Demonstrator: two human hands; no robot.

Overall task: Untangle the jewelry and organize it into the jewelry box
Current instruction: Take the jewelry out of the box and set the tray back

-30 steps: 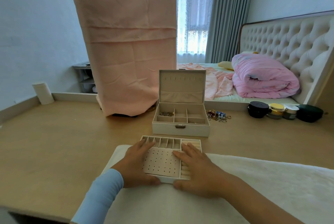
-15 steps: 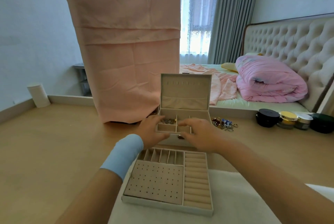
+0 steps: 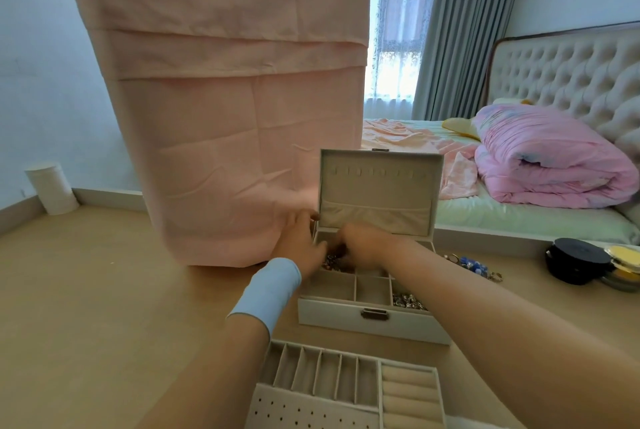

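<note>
The white jewelry box (image 3: 374, 319) stands open on the wooden table, lid upright. Both hands are in its back-left compartment, where a tangled jewelry clump (image 3: 331, 261) lies. My left hand (image 3: 300, 241) comes in over the box's left wall, fingers down at the clump; blur hides its grip. My right hand (image 3: 363, 244) has its fingers curled over the clump. More jewelry (image 3: 409, 300) sits in the front-right compartment. The removed insert tray (image 3: 346, 383), with slots, ring rolls and an earring panel, lies close in front of me.
Loose beaded jewelry (image 3: 474, 266) lies on the table right of the box. Round black and yellow-lidded jars (image 3: 576, 264) stand at the far right. A hanging pink cloth (image 3: 225, 117) is just behind the box on the left. A white cylinder (image 3: 52, 188) stands at the far left.
Both hands left the insert tray, which now lies nearer me, and reached forward into the box's back-left compartment. The view has moved closer to the box.
</note>
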